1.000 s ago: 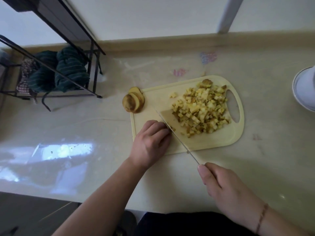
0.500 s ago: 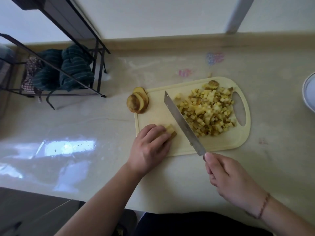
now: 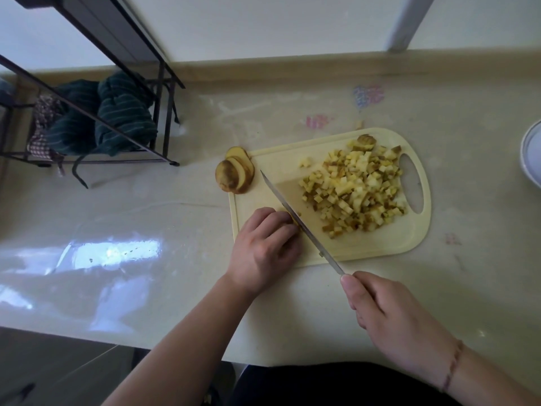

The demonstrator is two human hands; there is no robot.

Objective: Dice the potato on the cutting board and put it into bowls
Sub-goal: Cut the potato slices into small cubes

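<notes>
Glossy, cream-coloured stone makes up the surface (image 3: 146, 288), which mirrors a bright window patch at the near left. Nearest the viewer, at the right, the right hand (image 3: 395, 315) has its fingers wrapped round the handle of a knife (image 3: 295, 218); a thin braided band circles that wrist. The handle itself is hidden in the grip. The long, narrow steel blade runs away to the far left, edge down on the board.

Just left of the blade, the left hand (image 3: 263, 247) curls its fingers (image 3: 281, 227) down onto a small pale potato piece (image 3: 288, 218), pinning it against the board; the piece is mostly hidden beneath the fingertips and touches the blade's side.

Both rest on a smooth, pale yellow plastic cutting board (image 3: 366, 247) with rounded corners and an oval handle slot at its right end. On the board's right half, beyond the blade, lies a loose heap of diced potato (image 3: 354, 189), small rough cubes of yellowish flesh with brown skin on some faces. One lone cube sits apart at the heap's far left.

At the board's far left corner, overlapping its edge, lean a few round potato slices (image 3: 234, 175) with speckled brown skin.

Farther left stands a black metal wire rack (image 3: 158, 112) holding crumpled dark green striped cloths (image 3: 117, 118). A white round bowl (image 3: 531, 153) is cut off by the right edge. Beyond, a low beige ledge meets a plain white wall.
</notes>
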